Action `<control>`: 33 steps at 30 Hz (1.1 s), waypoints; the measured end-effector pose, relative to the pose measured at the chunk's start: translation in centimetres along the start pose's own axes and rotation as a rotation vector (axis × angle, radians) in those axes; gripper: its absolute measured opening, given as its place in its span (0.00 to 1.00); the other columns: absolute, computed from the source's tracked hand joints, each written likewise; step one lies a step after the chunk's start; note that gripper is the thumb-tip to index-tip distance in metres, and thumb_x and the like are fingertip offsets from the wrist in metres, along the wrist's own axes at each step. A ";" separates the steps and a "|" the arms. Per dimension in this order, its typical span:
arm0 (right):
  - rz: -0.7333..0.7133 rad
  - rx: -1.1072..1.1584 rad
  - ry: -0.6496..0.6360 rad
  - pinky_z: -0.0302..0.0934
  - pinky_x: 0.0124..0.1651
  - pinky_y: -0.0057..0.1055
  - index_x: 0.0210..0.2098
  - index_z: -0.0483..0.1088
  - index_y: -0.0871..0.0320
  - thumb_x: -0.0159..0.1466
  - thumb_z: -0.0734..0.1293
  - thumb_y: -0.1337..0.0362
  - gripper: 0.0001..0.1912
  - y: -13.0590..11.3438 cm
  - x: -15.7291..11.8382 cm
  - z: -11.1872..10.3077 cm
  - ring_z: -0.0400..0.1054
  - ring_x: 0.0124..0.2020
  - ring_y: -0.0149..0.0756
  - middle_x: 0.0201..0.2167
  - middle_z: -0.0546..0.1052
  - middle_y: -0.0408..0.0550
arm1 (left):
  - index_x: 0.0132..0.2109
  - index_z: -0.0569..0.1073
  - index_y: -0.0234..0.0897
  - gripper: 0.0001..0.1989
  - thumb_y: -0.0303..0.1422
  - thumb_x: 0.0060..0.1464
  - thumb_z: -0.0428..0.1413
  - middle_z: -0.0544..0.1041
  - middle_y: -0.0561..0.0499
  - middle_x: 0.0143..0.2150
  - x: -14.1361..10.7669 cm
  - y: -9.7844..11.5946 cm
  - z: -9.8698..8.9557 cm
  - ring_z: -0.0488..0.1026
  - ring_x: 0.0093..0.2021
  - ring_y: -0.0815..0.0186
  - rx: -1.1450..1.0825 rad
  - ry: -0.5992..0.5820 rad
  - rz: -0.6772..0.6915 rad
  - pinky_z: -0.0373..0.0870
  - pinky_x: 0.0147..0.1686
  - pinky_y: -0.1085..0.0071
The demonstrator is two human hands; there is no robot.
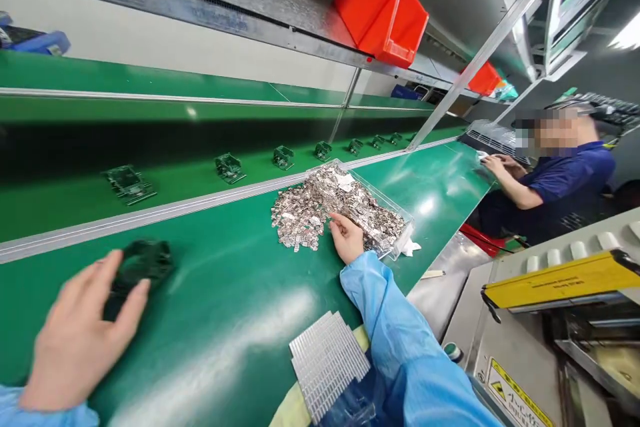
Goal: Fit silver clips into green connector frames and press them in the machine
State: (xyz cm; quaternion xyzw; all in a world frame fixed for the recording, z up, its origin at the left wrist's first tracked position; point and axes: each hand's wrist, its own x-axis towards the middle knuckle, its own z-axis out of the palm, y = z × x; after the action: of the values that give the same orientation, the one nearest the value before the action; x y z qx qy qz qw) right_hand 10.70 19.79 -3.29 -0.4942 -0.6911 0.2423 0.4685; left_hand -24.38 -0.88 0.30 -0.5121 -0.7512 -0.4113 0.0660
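Note:
My left hand (85,327) grips a dark green, open-framed plastic part (147,263) between thumb and fingers, above the green tabletop (225,307) at the left. The part is smeared by motion. My right hand (346,238), in a blue sleeve, is at the right edge of a loose pile of small metal pieces (297,220). Its thumb and index finger are pinched together; whatever may be between them is too small to make out. Beside that hand, a clear plastic tray (407,230) lies full of the same metal pieces.
Several similar green parts (229,168) stand in a row on the green strip behind a metal rail (215,203). Near me lies a stack of silvery metal strips (327,363). A red bin (380,7) sits on the overhead shelf. At right, a co-worker (565,173) sits beyond a machine (520,347).

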 end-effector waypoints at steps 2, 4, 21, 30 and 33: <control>0.003 0.029 -0.012 0.59 0.26 0.30 0.43 0.73 0.59 0.61 0.62 0.55 0.18 0.3 -0.1 -0.2 0.63 0.23 0.33 0.25 0.73 0.45 | 0.65 0.44 0.74 0.35 0.48 0.54 0.51 0.64 0.63 0.64 -2.5 0.9 0.3 0.67 0.58 0.42 0.076 -0.046 0.064 0.69 0.52 0.43; 0.013 0.064 -0.028 0.59 0.26 0.30 0.41 0.73 0.58 0.60 0.63 0.55 0.16 0.3 -0.2 -0.4 0.64 0.23 0.33 0.24 0.73 0.45 | 0.68 0.40 0.64 0.38 0.46 0.55 0.51 0.64 0.53 0.64 -4.9 2.3 0.7 0.68 0.57 0.43 0.121 -0.113 0.137 0.70 0.50 0.46; 0.280 0.607 -0.076 0.64 0.28 0.28 0.35 0.66 0.57 0.58 0.71 0.52 0.16 -10.7 -11.8 -7.6 0.73 0.30 0.36 0.36 0.79 0.53 | 0.69 0.46 0.40 0.47 0.45 0.49 0.61 0.66 0.38 0.61 -3.9 3.0 1.2 0.65 0.60 0.49 -0.082 -0.610 0.256 0.63 0.58 0.52; 0.477 0.644 -0.149 0.58 0.24 0.27 0.29 0.72 0.58 0.53 0.74 0.52 0.16 -14.3 -18.8 -5.9 0.63 0.21 0.31 0.22 0.73 0.44 | 0.50 0.66 0.42 0.27 0.38 0.44 0.66 0.71 0.48 0.47 -9.2 12.1 1.8 0.75 0.42 0.62 -0.827 -0.685 -0.055 0.76 0.39 0.67; 0.485 0.616 -0.152 0.58 0.26 0.29 0.30 0.71 0.58 0.55 0.72 0.52 0.15 -14.9 -20.0 -5.2 0.63 0.23 0.33 0.23 0.73 0.45 | 0.48 0.65 0.42 0.25 0.35 0.44 0.65 0.75 0.51 0.41 -10.9 14.0 1.5 0.76 0.38 0.65 -1.012 -0.752 -0.156 0.76 0.36 0.70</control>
State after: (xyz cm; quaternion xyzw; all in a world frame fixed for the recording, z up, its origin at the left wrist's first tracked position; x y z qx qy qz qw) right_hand 9.99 -4.90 2.73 -0.4603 -0.4819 0.5776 0.4715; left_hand -7.23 -5.73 1.37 -0.5330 -0.4709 -0.5111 -0.4826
